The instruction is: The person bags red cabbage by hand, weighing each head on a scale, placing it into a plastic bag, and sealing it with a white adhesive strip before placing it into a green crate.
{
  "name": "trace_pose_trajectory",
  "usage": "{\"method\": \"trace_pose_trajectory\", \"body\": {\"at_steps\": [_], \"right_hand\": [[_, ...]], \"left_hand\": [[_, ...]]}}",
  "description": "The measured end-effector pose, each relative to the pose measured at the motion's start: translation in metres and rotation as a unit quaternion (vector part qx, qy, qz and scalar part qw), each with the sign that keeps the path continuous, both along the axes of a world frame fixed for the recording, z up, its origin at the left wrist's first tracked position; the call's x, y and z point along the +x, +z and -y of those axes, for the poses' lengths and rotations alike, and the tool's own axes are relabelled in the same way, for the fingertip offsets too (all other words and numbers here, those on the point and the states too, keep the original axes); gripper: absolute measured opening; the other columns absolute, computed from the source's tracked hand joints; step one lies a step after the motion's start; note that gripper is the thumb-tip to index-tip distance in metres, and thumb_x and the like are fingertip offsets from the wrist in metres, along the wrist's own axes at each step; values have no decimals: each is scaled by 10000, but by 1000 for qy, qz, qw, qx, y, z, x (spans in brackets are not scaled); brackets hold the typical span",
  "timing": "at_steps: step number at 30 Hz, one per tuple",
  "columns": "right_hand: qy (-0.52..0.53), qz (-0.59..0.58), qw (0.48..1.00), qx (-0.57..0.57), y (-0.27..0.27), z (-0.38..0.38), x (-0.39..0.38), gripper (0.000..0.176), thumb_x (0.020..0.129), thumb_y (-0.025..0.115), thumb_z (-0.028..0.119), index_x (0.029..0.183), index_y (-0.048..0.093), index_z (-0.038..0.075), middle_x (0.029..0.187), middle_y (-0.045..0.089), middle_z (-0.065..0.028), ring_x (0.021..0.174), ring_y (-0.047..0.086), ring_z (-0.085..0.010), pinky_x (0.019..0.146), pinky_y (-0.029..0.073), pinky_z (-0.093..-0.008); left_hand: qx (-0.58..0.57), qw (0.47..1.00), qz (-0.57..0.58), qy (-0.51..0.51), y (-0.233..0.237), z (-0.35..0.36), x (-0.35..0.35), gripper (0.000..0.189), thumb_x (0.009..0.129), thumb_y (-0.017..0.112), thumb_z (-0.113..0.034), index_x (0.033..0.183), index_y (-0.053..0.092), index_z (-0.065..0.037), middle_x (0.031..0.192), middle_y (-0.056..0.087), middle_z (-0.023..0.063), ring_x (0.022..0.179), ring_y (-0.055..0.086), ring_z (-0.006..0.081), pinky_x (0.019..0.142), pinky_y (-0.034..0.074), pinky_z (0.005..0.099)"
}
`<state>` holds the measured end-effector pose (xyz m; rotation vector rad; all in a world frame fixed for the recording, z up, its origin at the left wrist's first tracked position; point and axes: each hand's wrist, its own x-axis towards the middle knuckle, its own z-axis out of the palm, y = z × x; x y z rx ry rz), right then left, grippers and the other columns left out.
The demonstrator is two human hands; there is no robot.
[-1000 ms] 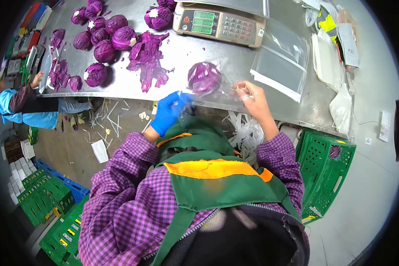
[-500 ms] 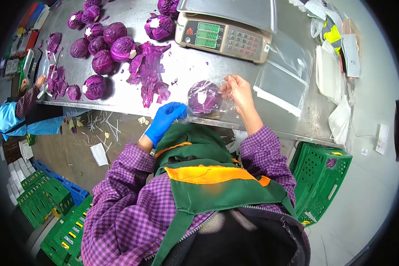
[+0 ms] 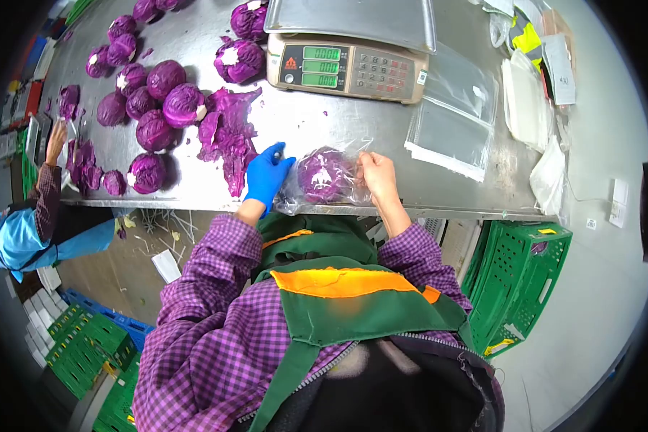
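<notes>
A red cabbage (image 3: 322,175) rests near the table's front edge inside a clear plastic bag (image 3: 345,193). The film lies wrinkled around it, with a loose part spreading to the left. My right hand (image 3: 376,175), bare, pinches the bag's film at the cabbage's right side. On the other side is my left hand (image 3: 268,177) in a blue glove, beside the bag's left end. Its thumb and forefinger are bent with a gap between them, and I see nothing held there. Torn outer cabbage leaves (image 3: 228,133) lie just beyond the glove.
A weighing scale (image 3: 345,68) stands behind the cabbage, with flat clear bags (image 3: 453,122) to its right. Several red cabbages (image 3: 164,104) sit at the left. A co-worker (image 3: 32,223) stands at the far left. Green crates (image 3: 518,281) are below the table at right.
My left hand has let go of the film and moved up and left, its fingers parting. My right hand has lowered slightly, still pinching the bag. The whole view has shifted a little.
</notes>
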<state>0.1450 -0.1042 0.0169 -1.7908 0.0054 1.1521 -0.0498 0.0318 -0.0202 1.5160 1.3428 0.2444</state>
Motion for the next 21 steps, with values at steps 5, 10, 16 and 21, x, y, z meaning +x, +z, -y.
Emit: {"method": "trace_pose_trajectory", "body": {"at_steps": [5,10,16,21], "right_hand": [[67,38,996,-32,1,0,2,237,885,518,188,747,588,10,556,531,-37,445,493,-114,393,384,-259],[-31,-50,998,-27,-9,3,9,408,904,527,372,940,625,-22,811,637,-100,648,589,-150,542,478,-281],[-157,-177,960,148,3,-3,4,630,883,529,511,1250,451,5,1065,569,-106,889,572,-162,646,468,-252],[-126,-191,956,181,19,6,8,618,840,617,475,1282,452,76,1177,528,-63,1056,512,-206,869,432,-359]], "left_hand": [[304,903,156,-261,79,-4,36,816,664,797,-216,1366,388,-143,1307,456,148,1170,477,276,944,423,374],[123,855,120,-489,60,-22,64,911,585,832,-355,1336,402,-72,1307,459,142,1176,473,276,1006,375,374],[-424,852,248,-179,40,-49,53,479,903,552,-259,1307,432,-32,1215,555,123,1089,568,224,941,458,310],[-683,626,376,0,69,-21,64,583,945,366,-488,1340,382,-60,1271,505,178,1158,519,309,997,418,441]]}}
